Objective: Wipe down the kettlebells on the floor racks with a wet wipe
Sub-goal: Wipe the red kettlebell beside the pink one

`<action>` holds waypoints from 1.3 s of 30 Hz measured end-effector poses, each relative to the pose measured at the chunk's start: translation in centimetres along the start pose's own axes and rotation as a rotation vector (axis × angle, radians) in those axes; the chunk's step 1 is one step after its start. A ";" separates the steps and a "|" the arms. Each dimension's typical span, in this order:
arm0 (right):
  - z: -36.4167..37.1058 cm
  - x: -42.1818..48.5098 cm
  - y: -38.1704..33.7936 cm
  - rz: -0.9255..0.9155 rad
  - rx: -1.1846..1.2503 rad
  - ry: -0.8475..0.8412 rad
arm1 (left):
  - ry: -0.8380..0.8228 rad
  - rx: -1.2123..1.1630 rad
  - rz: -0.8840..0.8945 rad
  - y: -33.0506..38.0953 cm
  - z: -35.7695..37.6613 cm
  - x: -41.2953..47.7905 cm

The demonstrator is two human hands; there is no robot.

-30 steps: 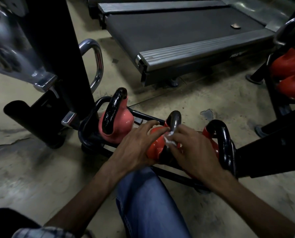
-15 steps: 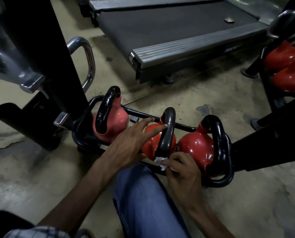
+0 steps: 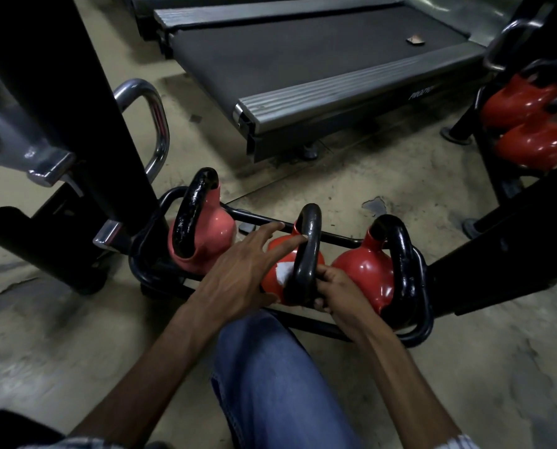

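Head view: your left hand (image 3: pixel 238 270) rests on the middle kettlebell (image 3: pixel 309 254), fingers straight and spread. Your right hand (image 3: pixel 338 286) curls its fingers under the handle, holding the wet wipe (image 3: pixel 283 274) against its red side.

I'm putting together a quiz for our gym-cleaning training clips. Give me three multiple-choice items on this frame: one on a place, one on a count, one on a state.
1. Where is the wet wipe?
A. On the treadmill belt
B. Against the middle kettlebell, beside its handle
C. On the bare floor

2. How many kettlebells sit in the near floor rack?
A. Two
B. Three
C. Five

3. How is the left hand?
A. Fingers straight, resting on the middle kettlebell
B. Gripping the left kettlebell's handle
C. Raised clear of everything

Answers: B, white shows against its red body; B, one pinkish and two red stand in a row; A, its uncurled fingertips reach the black handle.
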State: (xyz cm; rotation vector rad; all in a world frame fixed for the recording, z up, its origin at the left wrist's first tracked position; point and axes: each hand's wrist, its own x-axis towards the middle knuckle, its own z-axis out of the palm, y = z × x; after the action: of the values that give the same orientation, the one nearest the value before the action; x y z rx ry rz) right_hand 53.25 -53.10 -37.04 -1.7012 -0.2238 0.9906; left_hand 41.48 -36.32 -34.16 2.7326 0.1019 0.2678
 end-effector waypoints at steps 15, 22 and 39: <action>0.8 -3.8 2.9 -0.334 0.114 0.331 | 0.021 -0.035 -0.034 0.7 0.1 0.1; 0.6 2.1 -3.0 -0.352 0.237 0.476 | 0.031 -0.042 -0.046 0.8 0.3 0.1; 0.9 -5.9 -1.8 -0.750 -0.567 0.296 | 0.084 -0.124 -0.107 0.2 0.8 0.3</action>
State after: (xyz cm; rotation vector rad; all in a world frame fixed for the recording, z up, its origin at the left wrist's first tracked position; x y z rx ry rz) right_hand 49.42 -55.30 -32.58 -1.9946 -0.9337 0.1071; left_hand 41.95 -36.77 -34.72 2.5828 0.2460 0.3461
